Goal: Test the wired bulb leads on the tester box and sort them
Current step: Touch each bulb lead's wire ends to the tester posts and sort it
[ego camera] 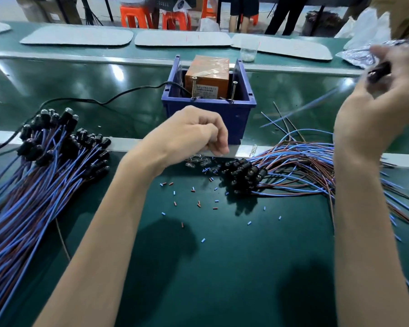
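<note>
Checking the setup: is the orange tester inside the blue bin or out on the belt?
Inside: the orange tester sits between the blue bin's walls, its base hidden behind the front wall.

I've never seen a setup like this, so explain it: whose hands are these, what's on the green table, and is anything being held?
One camera, worn on a person's head, looks down at their own bare hands; there is no robot. On the green table stands a blue bin holding an orange tester box and two upright screws. One pile of blue and brown wired bulb leads lies at the left, another pile at the right. Small glass bulbs and cut bits of wire sleeve lie between them. The right hand, blurred, grips the black socket of one lead. The left hand is curled over the glass bulbs; whether it holds one is hidden.
</note>
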Demonstrator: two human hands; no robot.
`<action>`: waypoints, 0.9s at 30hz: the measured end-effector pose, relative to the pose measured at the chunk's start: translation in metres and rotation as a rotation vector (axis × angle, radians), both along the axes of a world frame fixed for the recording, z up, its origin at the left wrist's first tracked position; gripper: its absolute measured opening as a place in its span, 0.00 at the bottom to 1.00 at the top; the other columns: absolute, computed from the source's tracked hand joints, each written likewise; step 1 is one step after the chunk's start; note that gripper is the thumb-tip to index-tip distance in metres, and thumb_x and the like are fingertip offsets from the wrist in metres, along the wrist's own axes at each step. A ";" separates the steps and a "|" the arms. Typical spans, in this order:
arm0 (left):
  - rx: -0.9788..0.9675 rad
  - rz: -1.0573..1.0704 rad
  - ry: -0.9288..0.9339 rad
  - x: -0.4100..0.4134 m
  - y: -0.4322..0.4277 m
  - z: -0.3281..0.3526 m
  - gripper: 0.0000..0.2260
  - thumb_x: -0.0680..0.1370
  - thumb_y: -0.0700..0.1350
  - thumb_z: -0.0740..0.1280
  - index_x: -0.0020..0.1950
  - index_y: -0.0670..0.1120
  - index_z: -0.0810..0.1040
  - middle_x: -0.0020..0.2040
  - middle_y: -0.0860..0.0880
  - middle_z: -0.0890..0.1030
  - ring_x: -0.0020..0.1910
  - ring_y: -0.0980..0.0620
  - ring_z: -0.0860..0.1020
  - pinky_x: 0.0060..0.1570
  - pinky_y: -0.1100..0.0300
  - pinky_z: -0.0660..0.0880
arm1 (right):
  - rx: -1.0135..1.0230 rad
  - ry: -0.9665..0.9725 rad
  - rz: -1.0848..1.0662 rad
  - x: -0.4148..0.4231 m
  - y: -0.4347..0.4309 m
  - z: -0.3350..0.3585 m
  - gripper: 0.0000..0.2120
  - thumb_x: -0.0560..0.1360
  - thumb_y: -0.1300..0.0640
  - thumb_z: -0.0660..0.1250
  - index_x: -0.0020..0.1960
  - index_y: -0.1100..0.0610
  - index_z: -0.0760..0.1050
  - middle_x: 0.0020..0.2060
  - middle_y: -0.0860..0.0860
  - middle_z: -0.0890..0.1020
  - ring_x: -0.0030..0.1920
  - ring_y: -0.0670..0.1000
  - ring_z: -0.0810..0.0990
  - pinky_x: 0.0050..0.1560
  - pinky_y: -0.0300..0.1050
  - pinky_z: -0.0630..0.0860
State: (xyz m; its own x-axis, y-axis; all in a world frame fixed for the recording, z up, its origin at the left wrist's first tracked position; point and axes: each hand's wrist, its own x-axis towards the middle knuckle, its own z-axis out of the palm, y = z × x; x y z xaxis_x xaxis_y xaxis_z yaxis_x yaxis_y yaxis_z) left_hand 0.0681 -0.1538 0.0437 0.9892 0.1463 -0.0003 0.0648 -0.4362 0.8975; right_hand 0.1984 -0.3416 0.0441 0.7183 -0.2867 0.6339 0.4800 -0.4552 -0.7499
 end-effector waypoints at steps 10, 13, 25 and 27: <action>0.038 0.090 0.000 0.003 0.008 -0.004 0.15 0.75 0.31 0.55 0.36 0.44 0.76 0.32 0.50 0.82 0.36 0.53 0.80 0.44 0.63 0.77 | -0.723 0.376 0.252 0.002 0.004 -0.019 0.15 0.76 0.61 0.66 0.60 0.50 0.80 0.60 0.59 0.74 0.61 0.57 0.70 0.61 0.38 0.63; 0.053 0.105 0.029 0.002 0.011 -0.004 0.15 0.75 0.31 0.54 0.36 0.44 0.76 0.32 0.49 0.81 0.31 0.57 0.78 0.33 0.72 0.72 | -0.871 0.653 0.494 -0.002 0.004 -0.024 0.14 0.74 0.56 0.71 0.59 0.50 0.80 0.52 0.54 0.81 0.50 0.50 0.76 0.49 0.38 0.68; 0.528 0.390 0.464 -0.012 0.077 -0.029 0.09 0.74 0.55 0.71 0.46 0.50 0.78 0.48 0.48 0.83 0.48 0.49 0.81 0.51 0.56 0.74 | -1.033 0.764 0.749 -0.005 0.008 -0.029 0.19 0.75 0.64 0.64 0.58 0.44 0.79 0.41 0.38 0.79 0.52 0.46 0.78 0.55 0.40 0.70; 0.647 0.603 0.507 -0.017 0.086 -0.030 0.20 0.68 0.58 0.75 0.55 0.50 0.78 0.57 0.45 0.81 0.58 0.42 0.77 0.58 0.52 0.73 | -1.039 0.743 0.756 -0.004 0.008 -0.029 0.16 0.77 0.61 0.63 0.60 0.46 0.78 0.47 0.41 0.80 0.53 0.48 0.79 0.57 0.42 0.71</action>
